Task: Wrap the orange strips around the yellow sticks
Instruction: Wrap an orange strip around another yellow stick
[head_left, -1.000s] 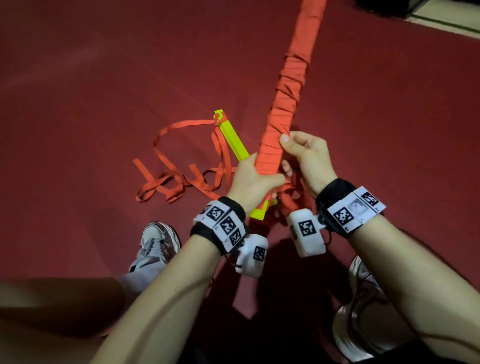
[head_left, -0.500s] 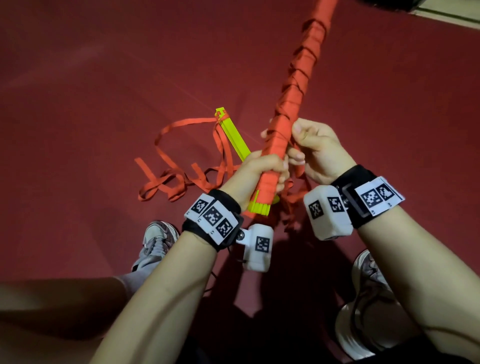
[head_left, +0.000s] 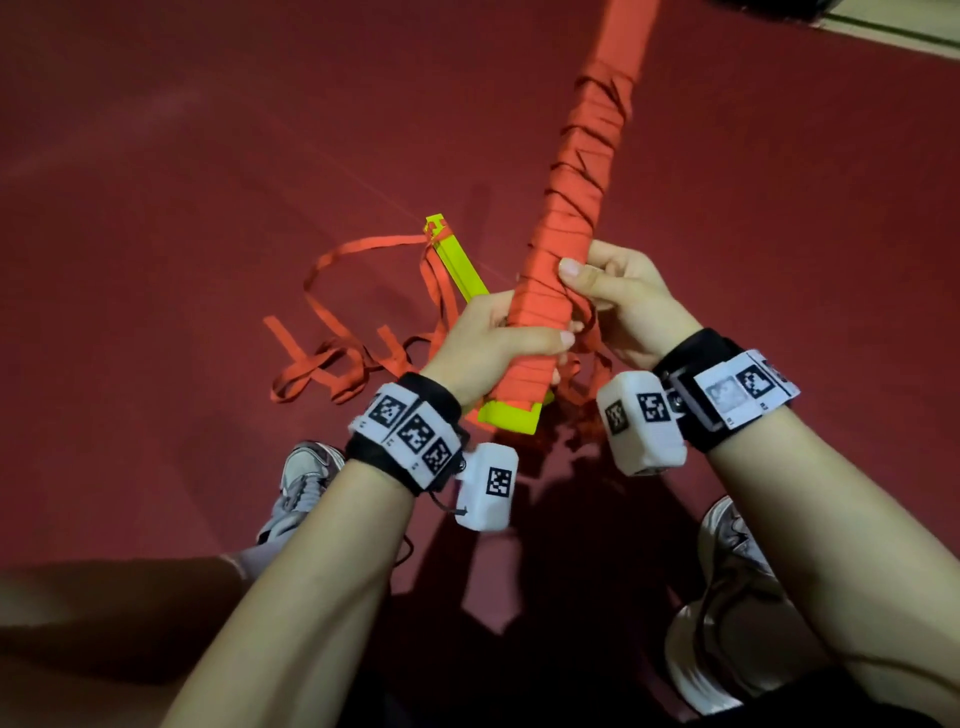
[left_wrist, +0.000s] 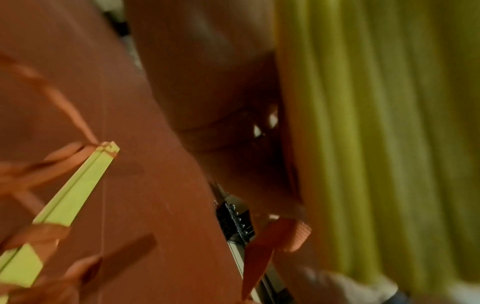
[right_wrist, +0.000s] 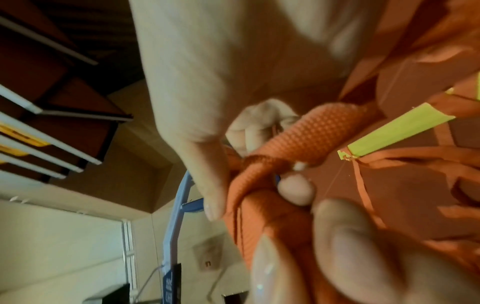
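Yellow sticks bundle wrapped in woven orange strip (head_left: 566, 249) held upright-tilted between both hands above the dark red floor (head_left: 182, 156); only its bare yellow lower end (head_left: 511, 415) is unwrapped. Left hand (head_left: 493, 348) curls around the wrapped bundle low down. Right hand (head_left: 618, 296) thumb presses the wrap, fingers behind it, apparently pinching the loose strip. Second flat yellow stick (head_left: 457, 262) lies on the floor amid slack orange strips (head_left: 332, 358), well behind the hands. Grey sneaker (head_left: 306, 473) below.

Left wrist view: blurred; yellow ribbed bundle (left_wrist: 376, 123) close up, floor stick (left_wrist: 78, 185) beyond.

Right wrist view: fingers (right_wrist: 337, 236) pinch textured strip (right_wrist: 306, 139).

Judgement: keep tension, overlap turns down to the bare end; the slack tangle could snag.
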